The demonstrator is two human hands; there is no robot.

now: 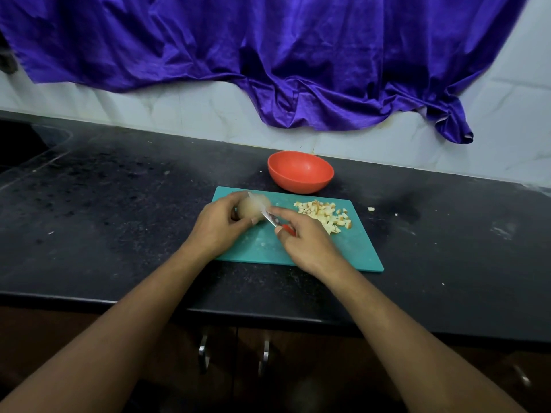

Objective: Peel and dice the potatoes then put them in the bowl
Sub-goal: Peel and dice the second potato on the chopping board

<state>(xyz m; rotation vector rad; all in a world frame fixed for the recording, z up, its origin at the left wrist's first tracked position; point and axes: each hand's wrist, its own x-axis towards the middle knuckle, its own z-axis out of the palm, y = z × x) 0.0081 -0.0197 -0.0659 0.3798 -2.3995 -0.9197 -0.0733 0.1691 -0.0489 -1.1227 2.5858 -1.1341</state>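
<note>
A pale peeled potato (252, 208) lies on the left part of the teal cutting board (351, 251). My left hand (219, 225) grips it from the left, fingers curled round it. My right hand (304, 236) holds a red-handled knife (268, 214), index finger stretched along it, and the blurred blade lies across the potato's right side. A heap of diced potato (325, 216) sits on the board's right half. An orange bowl (300, 172) stands just behind the board; I see nothing inside it.
The board lies on a black speckled counter (119, 210) with a white tiled wall and hanging purple cloth (298, 55) behind. Two stray potato bits (371, 208) lie right of the board. Cabinet handles (203, 351) show below the counter's front edge.
</note>
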